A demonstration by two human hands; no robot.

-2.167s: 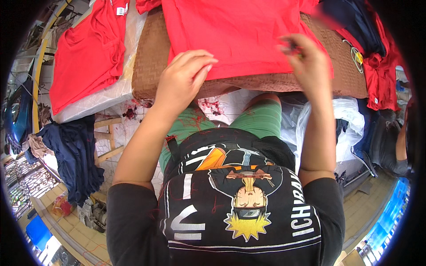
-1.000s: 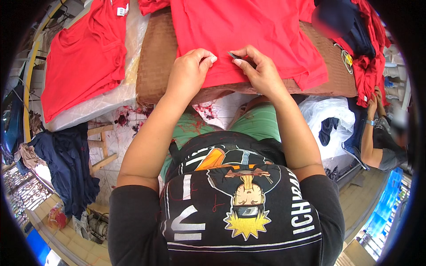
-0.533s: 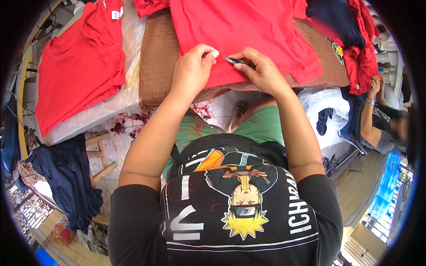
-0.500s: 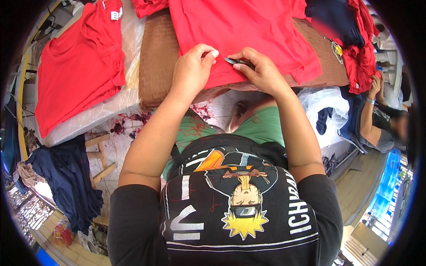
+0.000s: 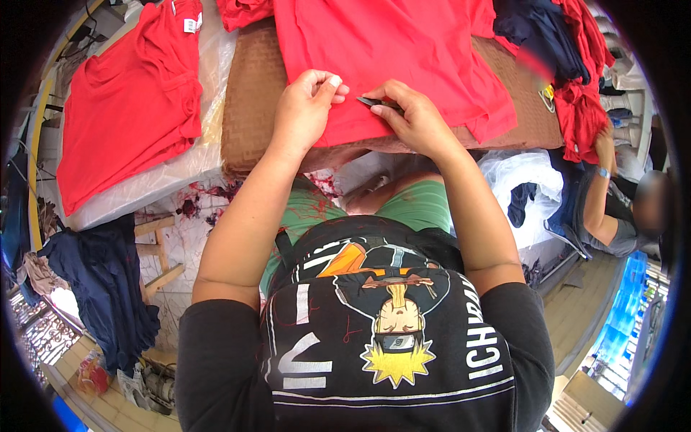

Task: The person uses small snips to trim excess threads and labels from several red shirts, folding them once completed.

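A red garment [image 5: 389, 50] lies spread over the brown padded surface, its lower edge toward me. My right hand [image 5: 412, 115] is closed around small dark thread snips [image 5: 372, 102], whose pointed blades aim left over the red cloth. Just left of the blades, my left hand [image 5: 308, 104] is closed, fingertips pinched together above the garment's near left edge. Something white shows at its thumb tip. Whatever sits in that pinch is too small to make out. A narrow gap separates the two hands.
Another red garment [image 5: 137, 108] rests on a plastic-covered surface at left. Dark blue cloth [image 5: 101, 281] hangs below it. At right are a white plastic bag [image 5: 533, 180], red and navy clothes, and another person's arm [image 5: 599, 191]. Thread scraps litter the floor.
My left hand has shifted slightly left and turned, its fingertips now showing more. The snips have moved slightly left. At right, the other person's hand has moved lower on the red cloth.
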